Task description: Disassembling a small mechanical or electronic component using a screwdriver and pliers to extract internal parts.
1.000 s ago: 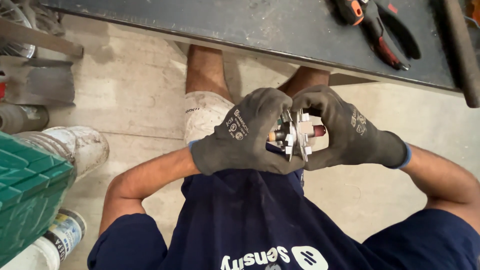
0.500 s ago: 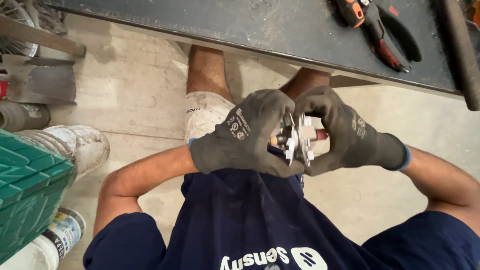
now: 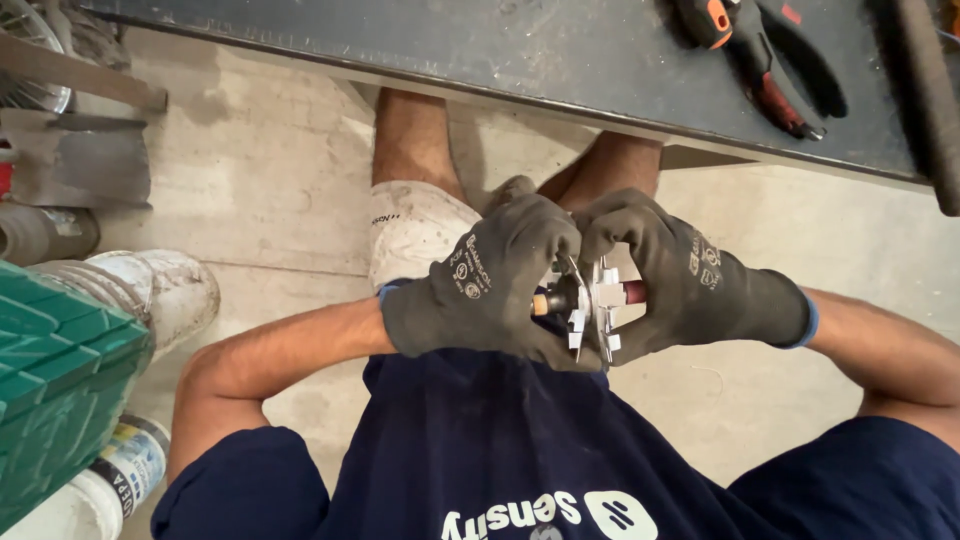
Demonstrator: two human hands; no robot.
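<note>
Both hands wear dark grey gloves and meet in the middle of the frame, closed around a small metal part [image 3: 590,305]. The left hand [image 3: 480,290] grips the end with a brownish stub, and the right hand [image 3: 680,285] pinches the end with a dark red tip. Between them sit thin, shiny toothed plates on a short shaft. The part is held in the air above the lap, well below the dark table [image 3: 520,45] along the top of the frame.

The plates look thin and sharp-edged, so a slip of the fingers could nick a glove or bend a tooth. Nothing is under the part but legs and the concrete floor [image 3: 270,180]; if either grip loosens it would probably fall and could roll away. Twisting the two ends unevenly might skew the plates on the shaft.

Much is hard to read. The gloved fingers cover most of the part, so its full shape and how the plates are joined cannot be made out. The pliers [image 3: 770,60] with orange and red handles at the upper right are partly cut off by the frame edge. A green crate [image 3: 50,390] at the lower left is cut off too, and the buckets [image 3: 150,290] beside it show only in part.
</note>
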